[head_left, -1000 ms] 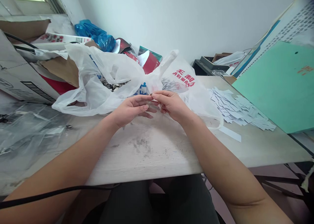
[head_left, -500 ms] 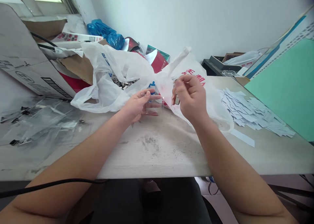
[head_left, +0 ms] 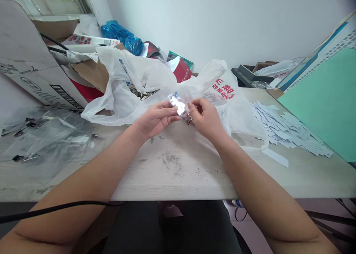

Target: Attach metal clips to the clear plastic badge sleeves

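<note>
small shiny clear plastic packet [head_left: 178,106] pinched by the right hand [head_left: 205,117], the left hand [head_left: 157,118] loosely open against it, above a white plastic bag [head_left: 150,74].

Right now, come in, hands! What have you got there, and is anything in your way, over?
Left hand, right hand: both at shiny clear packet. White plastic bag behind, not blocking.

Clear plastic packet [head_left: 177,105]: smooth and glossy, with bright glare across its face. Carrier bag [head_left: 119,102]: thin white plastic, creased, with a soft sheen; small metal pieces [head_left: 141,94] inside it look dull grey. Tabletop [head_left: 172,180]: pale wood-grain surface, matt, scuffed and dark-marked; carton [head_left: 27,76]: matt printed cardboard; paper slips [head_left: 283,129]: matt white; plastic sleeves [head_left: 47,135]: clear and shiny; blue bag [head_left: 119,33]: glossy plastic; green board [head_left: 319,102]: smooth, matt.
</note>
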`<state>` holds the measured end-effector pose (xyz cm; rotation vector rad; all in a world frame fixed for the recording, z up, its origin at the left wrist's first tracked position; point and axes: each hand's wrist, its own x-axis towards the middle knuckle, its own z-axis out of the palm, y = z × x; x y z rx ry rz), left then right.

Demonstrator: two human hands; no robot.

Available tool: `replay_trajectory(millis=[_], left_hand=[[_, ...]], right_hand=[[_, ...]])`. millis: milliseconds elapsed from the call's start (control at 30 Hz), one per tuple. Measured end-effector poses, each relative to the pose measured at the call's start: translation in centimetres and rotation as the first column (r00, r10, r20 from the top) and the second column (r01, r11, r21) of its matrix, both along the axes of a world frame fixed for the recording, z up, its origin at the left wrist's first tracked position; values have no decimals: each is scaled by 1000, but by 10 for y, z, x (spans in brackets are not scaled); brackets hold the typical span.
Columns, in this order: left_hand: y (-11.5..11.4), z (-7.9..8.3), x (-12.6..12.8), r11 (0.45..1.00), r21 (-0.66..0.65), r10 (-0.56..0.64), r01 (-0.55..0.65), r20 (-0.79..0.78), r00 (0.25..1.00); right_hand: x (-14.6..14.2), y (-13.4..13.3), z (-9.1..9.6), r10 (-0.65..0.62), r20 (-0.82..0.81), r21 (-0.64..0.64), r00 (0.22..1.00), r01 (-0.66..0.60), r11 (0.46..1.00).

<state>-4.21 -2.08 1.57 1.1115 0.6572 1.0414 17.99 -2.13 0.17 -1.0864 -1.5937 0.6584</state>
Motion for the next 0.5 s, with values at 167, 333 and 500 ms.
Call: replay_trajectory(millis=[167,333,500], left_hand=[[-2,-9,11,986,72,154,-151,-47,987],[-7,-10,20,953,74,300,-293,-119,947],[-3,-10,17,872,216,484,-440,-243,840]], right_hand=[[-6,8,-11,-52,-321,-142,946,6,990],[-10,7,-15,-70,-282,-185,957,18,983],[-10,-8,-2,-170,-181,115,969,192,975]])
